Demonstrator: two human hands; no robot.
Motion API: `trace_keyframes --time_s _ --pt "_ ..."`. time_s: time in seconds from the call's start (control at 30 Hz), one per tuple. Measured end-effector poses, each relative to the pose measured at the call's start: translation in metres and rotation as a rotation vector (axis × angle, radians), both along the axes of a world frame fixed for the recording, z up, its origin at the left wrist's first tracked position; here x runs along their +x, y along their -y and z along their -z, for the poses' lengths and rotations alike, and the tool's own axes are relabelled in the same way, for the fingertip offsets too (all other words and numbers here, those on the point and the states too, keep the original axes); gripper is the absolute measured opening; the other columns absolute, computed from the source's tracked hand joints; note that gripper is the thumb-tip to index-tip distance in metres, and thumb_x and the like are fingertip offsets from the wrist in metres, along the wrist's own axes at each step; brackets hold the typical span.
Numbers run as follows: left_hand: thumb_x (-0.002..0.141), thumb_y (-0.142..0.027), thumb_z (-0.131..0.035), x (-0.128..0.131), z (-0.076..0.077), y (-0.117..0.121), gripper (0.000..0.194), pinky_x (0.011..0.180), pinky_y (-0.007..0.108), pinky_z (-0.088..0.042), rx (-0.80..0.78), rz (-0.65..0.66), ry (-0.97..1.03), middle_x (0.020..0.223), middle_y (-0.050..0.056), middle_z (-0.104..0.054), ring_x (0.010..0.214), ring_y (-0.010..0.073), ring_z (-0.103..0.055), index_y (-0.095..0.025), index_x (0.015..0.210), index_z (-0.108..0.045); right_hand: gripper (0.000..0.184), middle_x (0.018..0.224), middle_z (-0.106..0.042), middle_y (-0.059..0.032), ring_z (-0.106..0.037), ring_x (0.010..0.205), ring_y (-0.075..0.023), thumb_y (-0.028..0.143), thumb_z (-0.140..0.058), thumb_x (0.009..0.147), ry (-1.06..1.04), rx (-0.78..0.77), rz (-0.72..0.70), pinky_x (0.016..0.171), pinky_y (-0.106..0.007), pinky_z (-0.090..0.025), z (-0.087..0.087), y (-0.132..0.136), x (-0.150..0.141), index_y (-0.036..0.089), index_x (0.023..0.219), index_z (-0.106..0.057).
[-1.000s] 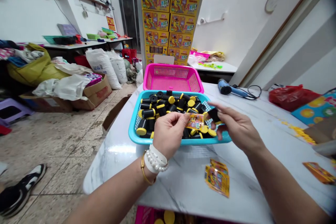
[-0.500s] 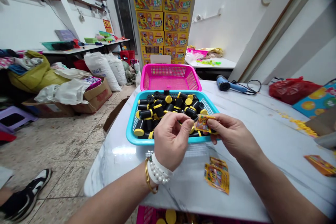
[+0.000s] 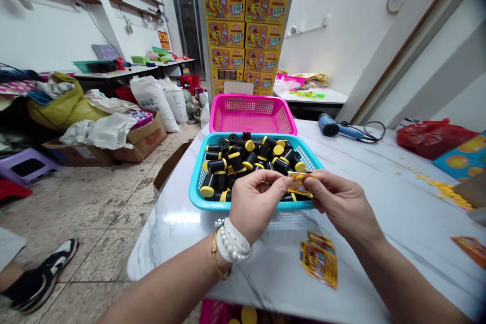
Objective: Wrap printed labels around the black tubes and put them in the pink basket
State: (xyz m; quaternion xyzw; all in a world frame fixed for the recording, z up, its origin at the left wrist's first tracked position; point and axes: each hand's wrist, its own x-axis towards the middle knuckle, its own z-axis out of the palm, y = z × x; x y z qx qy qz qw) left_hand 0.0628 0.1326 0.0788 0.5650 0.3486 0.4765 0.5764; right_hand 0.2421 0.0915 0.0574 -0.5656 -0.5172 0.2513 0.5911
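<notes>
A small yellow printed sleeve is pinched between both hands above the near right edge of a turquoise basket. My left hand has thumb and forefinger closed on its left end. Thumb and fingers of my right hand grip its right side. Part of a black-and-yellow piece shows under the right fingers, mostly hidden. Black cylinders with yellow caps fill the basket. On the table below my right hand lies a small pile of flat yellow printed sleeves.
Behind the turquoise basket stands a pink basket. A blue heat gun with a cord lies at the back right of the marble table. Yellow caps and a red bag are on the right. Someone's shoe is at lower left.
My left thumb and forefinger have come from just beside the yellow sleeve to pinch its left end. The whole view has shifted slightly, and the sleeve pile lies unchanged.
</notes>
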Motion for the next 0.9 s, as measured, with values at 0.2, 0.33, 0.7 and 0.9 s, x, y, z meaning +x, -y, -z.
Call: trace_keyframes --time_s 0.2,0.33,0.7,0.9 --pt "0.072 -0.031 -0.081 0.000 -0.006 0.001 0.020 0.047 0.019 -0.038 -0.041 0.043 0.049 0.061 0.001 -0.064 0.051 0.0061 -0.046 -0.014 0.067 -0.073 0.021 0.074 -0.068 -0.0028 -0.063 0.069 -0.0172 0.045 -0.076 0.083 0.085 0.082 0.018 0.053 -0.027 -0.050 0.000 -0.001 0.000 0.024 0.080 -0.077" --pt "0.069 -0.029 -0.083 -0.001 -0.008 0.001 0.017 0.051 0.021 -0.041 -0.037 0.062 0.055 0.067 0.004 -0.069 0.055 0.0079 -0.050 -0.014 0.067 -0.074 0.014 0.083 -0.070 -0.0027 -0.065 0.083 -0.0182 0.039 -0.075 0.085 0.209 0.175 0.037 0.073 -0.031 -0.054 0.001 -0.001 -0.002 0.026 0.080 -0.077" --pt "0.065 -0.027 -0.085 -0.001 -0.006 -0.005 0.032 0.043 0.016 -0.037 -0.188 0.061 0.144 0.069 -0.002 -0.069 0.045 0.0043 -0.049 -0.017 0.076 -0.057 0.008 0.094 -0.070 -0.0038 -0.066 0.088 -0.0187 0.033 -0.075 0.086 0.186 0.225 0.002 0.073 -0.031 -0.056 0.003 0.002 -0.013 0.026 0.089 -0.077" --pt "0.065 -0.027 -0.085 0.003 -0.005 -0.003 0.026 0.051 0.019 -0.047 -0.163 0.101 0.096 0.071 0.001 -0.071 0.052 0.0068 -0.056 -0.015 0.076 -0.065 0.013 0.089 -0.072 -0.0022 -0.066 0.079 -0.0169 0.038 -0.075 0.086 0.059 0.176 0.009 0.070 -0.031 -0.056 0.002 0.001 -0.012 0.026 0.091 -0.077"
